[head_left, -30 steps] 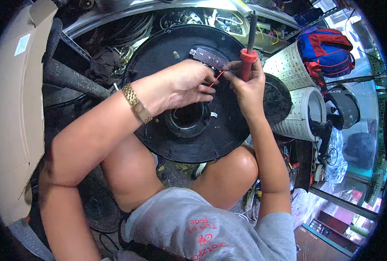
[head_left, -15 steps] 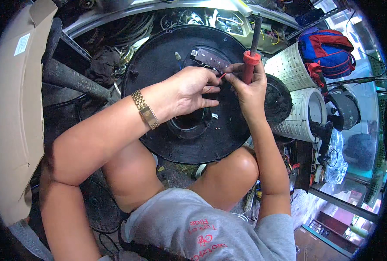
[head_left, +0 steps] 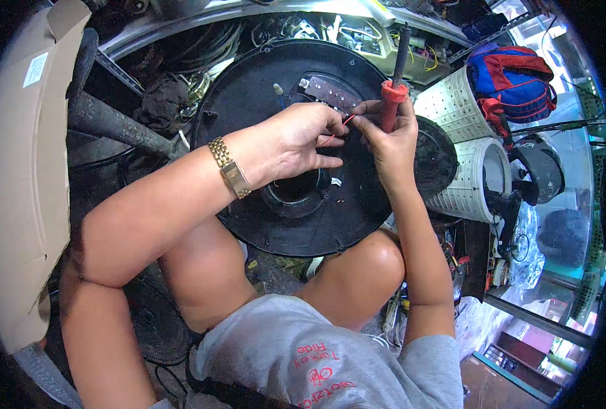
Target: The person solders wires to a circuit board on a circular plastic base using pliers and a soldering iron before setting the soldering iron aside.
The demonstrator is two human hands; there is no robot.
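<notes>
Clearly, both hands meet over the far right part of the round black base (head_left: 364, 211), whose near edge lies above the knees. Between the fingertips runs a short red wire (head_left: 349, 118), slanting from the left fingers up and away toward the right ones. The left hand (head_left: 304, 142) pinches it between thumb and forefinger, with its other fingers loosely spread over the base. The right hand (head_left: 391, 131) grips a red-handled tool (head_left: 392, 103) against its palm, the dark shaft pointing away past the base's far right edge, while its thumb and forefinger come together at the wire's other end; whether they truly press on it or it passes beneath them is hard to tell.

Just beyond the wire, toward the base's far edge, sits a dark block (head_left: 333, 94) with bright metal spots. Its long axis slopes from far left to near right, across the wire's own slant, and its near right end is closest to the right fingertips. A small pale connector (head_left: 278, 88) stands left of the block. Nearer the base's middle, a white scrap (head_left: 336, 182) lies beside the round opening (head_left: 293, 194), below the left fingers.
</notes>
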